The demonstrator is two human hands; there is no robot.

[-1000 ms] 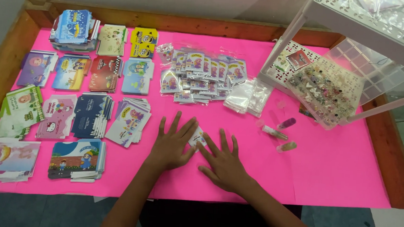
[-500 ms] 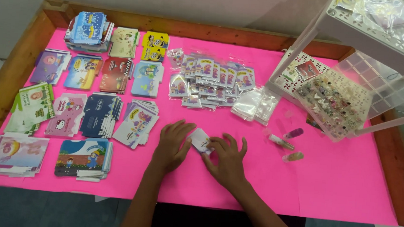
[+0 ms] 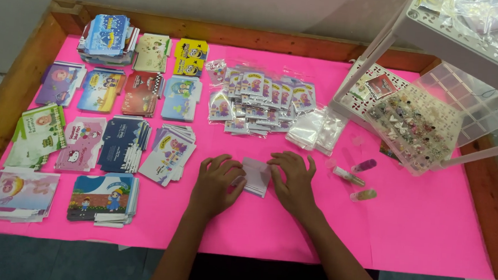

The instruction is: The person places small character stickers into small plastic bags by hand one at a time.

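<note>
Head view: both hands rest on the pink table cover, near its front edge, pressed on a small pale card that lies flat between them. The left hand has its fingers curled, their tips on the card's left edge. The right hand lies flatter, fingers spread, their tips on the card's right edge. Neither hand closes around the card; both hold it down against the cover.

To the left of the hands lie stacks of printed cartoon cards, set out in rows as far as the wooden table frame. Behind the hands sits a cluster of small clear packets with pictures, and just beside it a few plain clear bags. To the right of the right hand lie 3 small glitter vials, near each other. Further right, a white plastic rack stands over a clear compartment box of small charms, which sits tilted.
</note>
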